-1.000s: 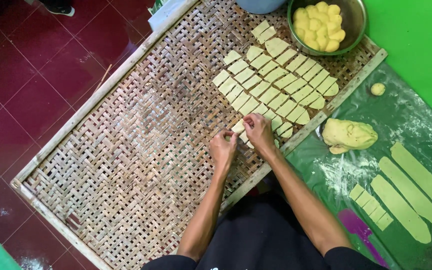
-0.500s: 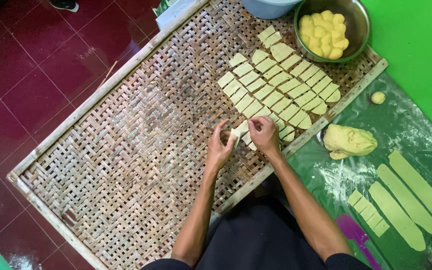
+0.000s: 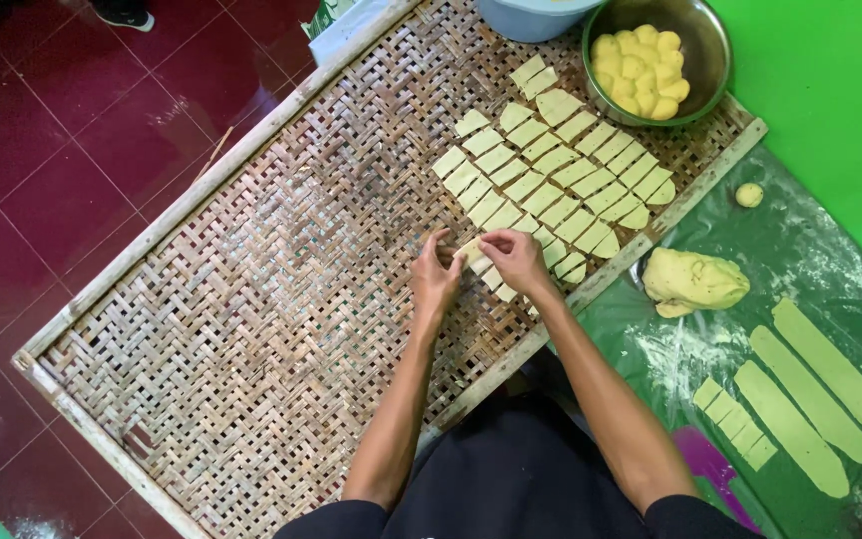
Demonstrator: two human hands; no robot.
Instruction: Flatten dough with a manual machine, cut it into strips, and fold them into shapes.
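Two hands, our left hand and right hand, pinch one dough piece between closed fingers, aligning it with the rows on the woven tray.

Blue tub cut off at 12 o'clock edge; dough piece mostly hidden under fingers; purple tool partly behind arm.

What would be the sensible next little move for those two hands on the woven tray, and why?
Probably lay the dough piece flat at the near end of the rows of cut pieces. Both the left hand and right hand pinch it just above the woven tray, beside the last pieces laid down.
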